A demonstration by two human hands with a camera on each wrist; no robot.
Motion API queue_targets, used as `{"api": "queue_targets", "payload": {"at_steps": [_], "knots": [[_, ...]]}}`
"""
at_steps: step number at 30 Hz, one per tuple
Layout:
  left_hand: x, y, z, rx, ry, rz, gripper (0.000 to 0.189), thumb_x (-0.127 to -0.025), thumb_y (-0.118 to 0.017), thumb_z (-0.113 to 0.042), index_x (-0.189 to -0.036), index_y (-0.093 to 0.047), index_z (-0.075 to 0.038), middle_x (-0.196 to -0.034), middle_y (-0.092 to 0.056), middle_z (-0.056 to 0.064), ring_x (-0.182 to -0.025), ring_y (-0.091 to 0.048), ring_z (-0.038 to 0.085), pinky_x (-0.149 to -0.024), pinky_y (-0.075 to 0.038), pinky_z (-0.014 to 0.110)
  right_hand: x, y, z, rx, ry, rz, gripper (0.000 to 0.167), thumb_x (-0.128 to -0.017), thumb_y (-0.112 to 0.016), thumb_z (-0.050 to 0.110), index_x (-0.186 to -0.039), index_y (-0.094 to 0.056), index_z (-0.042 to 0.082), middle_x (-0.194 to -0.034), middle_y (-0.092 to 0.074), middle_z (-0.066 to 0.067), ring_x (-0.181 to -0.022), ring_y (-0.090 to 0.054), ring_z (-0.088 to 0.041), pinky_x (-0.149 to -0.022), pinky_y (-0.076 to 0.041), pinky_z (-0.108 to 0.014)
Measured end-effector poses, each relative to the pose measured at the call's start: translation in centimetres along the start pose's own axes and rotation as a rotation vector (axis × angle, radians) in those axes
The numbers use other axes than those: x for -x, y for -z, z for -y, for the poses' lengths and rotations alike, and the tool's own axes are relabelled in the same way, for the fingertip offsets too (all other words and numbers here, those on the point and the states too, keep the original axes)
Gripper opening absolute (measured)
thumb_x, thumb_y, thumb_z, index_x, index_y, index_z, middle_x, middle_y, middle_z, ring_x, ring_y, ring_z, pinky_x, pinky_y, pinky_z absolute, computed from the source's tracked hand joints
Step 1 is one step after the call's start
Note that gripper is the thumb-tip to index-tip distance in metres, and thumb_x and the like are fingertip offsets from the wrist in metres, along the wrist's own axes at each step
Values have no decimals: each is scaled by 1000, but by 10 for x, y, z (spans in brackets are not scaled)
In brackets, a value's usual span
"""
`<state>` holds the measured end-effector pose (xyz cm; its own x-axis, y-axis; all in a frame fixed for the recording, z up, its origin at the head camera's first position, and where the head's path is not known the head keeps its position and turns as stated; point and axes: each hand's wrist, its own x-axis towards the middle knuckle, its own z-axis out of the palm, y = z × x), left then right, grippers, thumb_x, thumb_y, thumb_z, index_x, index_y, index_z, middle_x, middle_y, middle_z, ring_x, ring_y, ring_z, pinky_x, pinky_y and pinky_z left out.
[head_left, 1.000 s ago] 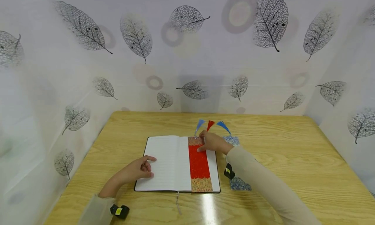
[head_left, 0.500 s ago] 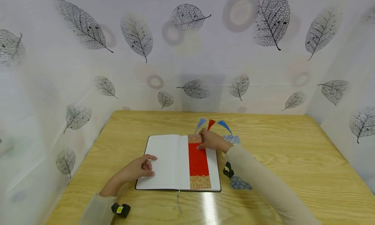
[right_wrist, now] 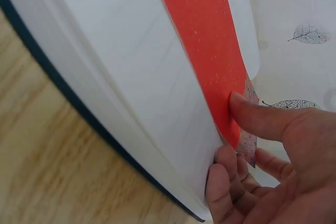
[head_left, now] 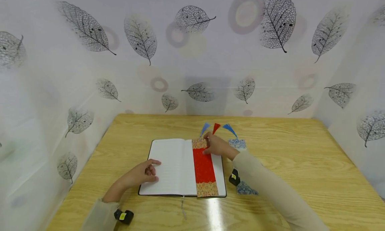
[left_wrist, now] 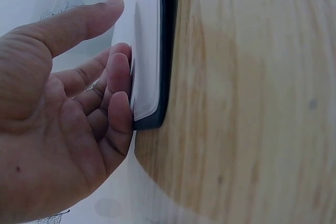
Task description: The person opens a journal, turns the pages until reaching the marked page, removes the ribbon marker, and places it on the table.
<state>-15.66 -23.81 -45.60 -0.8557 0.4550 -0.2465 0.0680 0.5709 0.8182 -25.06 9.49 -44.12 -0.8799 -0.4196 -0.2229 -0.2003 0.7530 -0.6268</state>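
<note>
An open notebook [head_left: 167, 171] with a dark cover lies on the wooden table. Across its right page is a long red bookmark [head_left: 204, 165] with gold patterned ends. My right hand [head_left: 220, 147] pinches this bookmark near its far end; in the right wrist view the thumb lies on the red face and the other fingers are at its far edge. My left hand [head_left: 136, 175] rests at the left page's outer edge, fingers loosely bent, as the left wrist view also shows beside the page edges [left_wrist: 144, 66].
Right of the notebook, partly under the right sleeve, lies a blue-and-white bookmark [head_left: 246, 188] with a blue tassel [head_left: 229, 128]. A light blue tassel [head_left: 205, 127] and a red tassel [head_left: 216, 128] lie beyond the notebook. A thin ribbon [head_left: 182, 206] hangs from the notebook's near edge.
The red bookmark's near end shifted slightly up the page half a second ago and is now back down at the notebook's near edge. Both hands have stayed almost in place.
</note>
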Motion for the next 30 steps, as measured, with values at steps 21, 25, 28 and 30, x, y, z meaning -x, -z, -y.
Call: {"api": "queue_targets", "payload": {"at_steps": [21,25,28,30], "knots": [[2,-1,0,9,-7,-2,56,-85,-73,-16,-131,-49,5,-91,-53,7,-76,-47,13,-66,-42,21,13,0,-12,-484,-54,-54,48,-90,-57,-7,-135,-43,3,-86,-47,-8,-64,-45,-16,-58,-40,-27],[3,-1,0,4,-4,-5,55,-85,-74,-16,-131,-50,4,-91,-53,7,-77,-47,14,-66,-42,21,15,5,-13,-537,-38,-27,48,-91,-53,-7,-136,-42,2,-89,-52,-10,-66,-51,-16,-57,-40,-27],[3,-1,-1,2,1,-12,54,-85,-74,-15,-130,-51,4,-90,-53,6,-77,-47,15,-65,-42,21,17,15,-15,-555,-31,-17,48,-93,-50,-6,-139,-40,2,-91,-55,-10,-68,-57,-16,-53,-37,-26],[2,-1,-2,3,5,-16,53,-85,-73,-15,-130,-51,3,-90,-53,7,-77,-47,15,-65,-42,21,20,26,-17,-560,-31,-15,49,-94,-49,-4,-141,-38,3,-91,-56,-9,-70,-60,-18,-52,-34,-27]]}}
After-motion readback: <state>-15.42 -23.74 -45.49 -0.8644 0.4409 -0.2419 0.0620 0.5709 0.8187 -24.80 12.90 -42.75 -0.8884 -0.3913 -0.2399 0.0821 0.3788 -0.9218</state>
